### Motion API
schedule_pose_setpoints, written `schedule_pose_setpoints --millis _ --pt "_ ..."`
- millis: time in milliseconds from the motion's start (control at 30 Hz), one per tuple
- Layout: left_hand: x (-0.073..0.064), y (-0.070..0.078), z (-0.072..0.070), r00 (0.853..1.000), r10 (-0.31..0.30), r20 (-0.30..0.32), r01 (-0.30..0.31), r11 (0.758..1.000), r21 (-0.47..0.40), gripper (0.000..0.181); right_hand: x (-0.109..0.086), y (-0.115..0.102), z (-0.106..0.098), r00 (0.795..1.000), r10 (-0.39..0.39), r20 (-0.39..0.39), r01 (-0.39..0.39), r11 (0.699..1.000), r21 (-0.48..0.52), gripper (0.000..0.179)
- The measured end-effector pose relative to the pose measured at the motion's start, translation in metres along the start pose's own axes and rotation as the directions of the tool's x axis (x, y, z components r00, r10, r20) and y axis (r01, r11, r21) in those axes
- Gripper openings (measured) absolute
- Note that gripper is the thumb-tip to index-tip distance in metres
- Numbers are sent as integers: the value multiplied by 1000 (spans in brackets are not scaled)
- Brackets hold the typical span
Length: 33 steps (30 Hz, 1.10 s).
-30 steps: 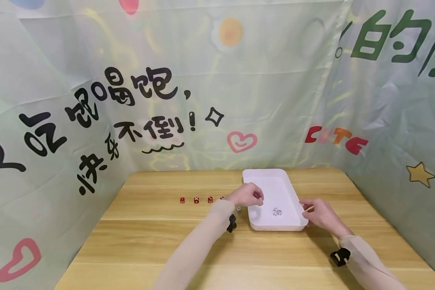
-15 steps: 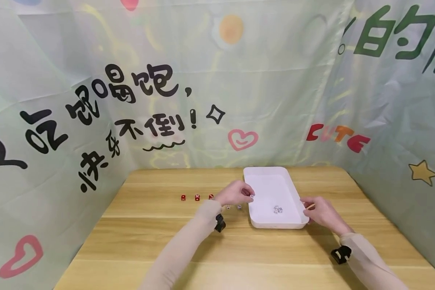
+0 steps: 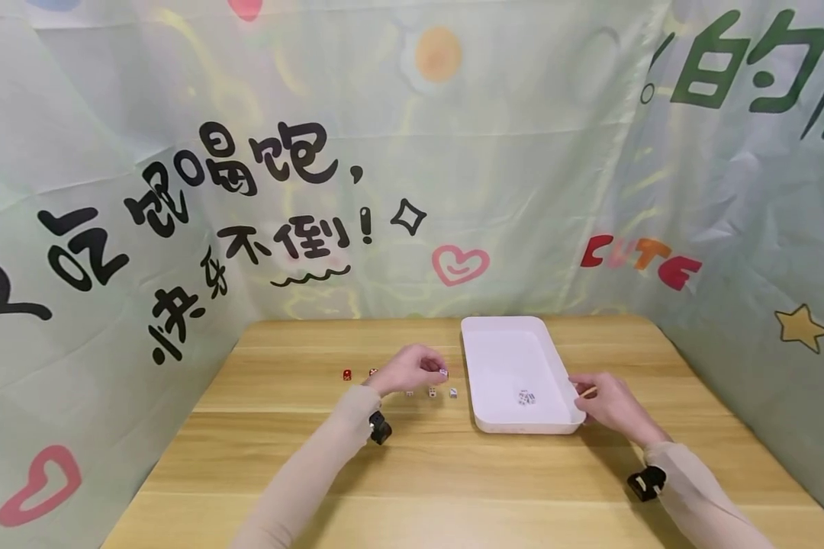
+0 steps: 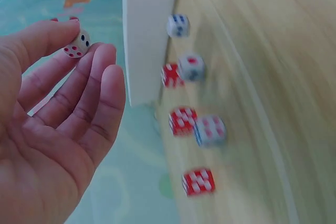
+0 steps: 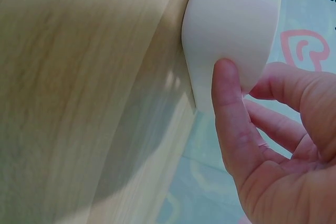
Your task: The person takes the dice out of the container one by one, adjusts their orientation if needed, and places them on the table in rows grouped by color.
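Note:
My left hand (image 3: 409, 369) is above the table left of the white tray (image 3: 508, 358). Between thumb and fingertips it pinches a white die (image 4: 77, 44), showing red and dark pips in the left wrist view. Below it a row of red dice (image 3: 346, 374) stands on the wood, partly hidden by the hand. In front of them is a row of white dice (image 3: 432, 393). A small cluster of white dice (image 3: 526, 397) lies inside the tray. My right hand (image 3: 611, 402) grips the tray's right wall (image 5: 231, 19), one finger flat against its outer face.
The wooden table (image 3: 412, 473) extends in front of the tray and to both sides. A printed cloth (image 3: 357, 91) hangs around its back and sides. Dark wrist cameras are strapped to both wrists.
My left hand has moved left from over the tray's left edge to above the dice rows, carrying the white die. The right hand keeps hold of the tray.

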State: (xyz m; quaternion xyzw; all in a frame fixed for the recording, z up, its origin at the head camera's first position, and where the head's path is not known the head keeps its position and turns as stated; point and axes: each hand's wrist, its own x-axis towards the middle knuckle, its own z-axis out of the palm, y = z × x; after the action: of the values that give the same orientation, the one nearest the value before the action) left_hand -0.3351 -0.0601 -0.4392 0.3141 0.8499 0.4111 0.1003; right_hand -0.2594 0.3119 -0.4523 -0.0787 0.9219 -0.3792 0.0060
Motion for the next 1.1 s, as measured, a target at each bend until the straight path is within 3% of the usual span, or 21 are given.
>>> schedule_pose_setpoints --millis 200,533,767,933,1100 --pt "-15 -12 -14 999 -35 -25 34 999 -10 19 0 0 0 1000 1 -4 -1 1000 -12 48" --pt "-39 -33 -37 986 -157 -54 157 988 -1 23 1 0 -1 1000 -2 -3 2 1000 1 46" --pt "-51 -45 -42 971 -238 -4 237 970 -56 24 -2 1 -1 1000 12 2 -12 1000 -6 47" --pt "-53 -47 -45 973 -229 37 227 972 55 13 0 1 0 1000 5 -7 -5 1000 -14 47" --pt "-51 -50 -45 969 -240 55 228 959 169 7 0 1 1 1000 -5 -10 5 1000 -14 47"
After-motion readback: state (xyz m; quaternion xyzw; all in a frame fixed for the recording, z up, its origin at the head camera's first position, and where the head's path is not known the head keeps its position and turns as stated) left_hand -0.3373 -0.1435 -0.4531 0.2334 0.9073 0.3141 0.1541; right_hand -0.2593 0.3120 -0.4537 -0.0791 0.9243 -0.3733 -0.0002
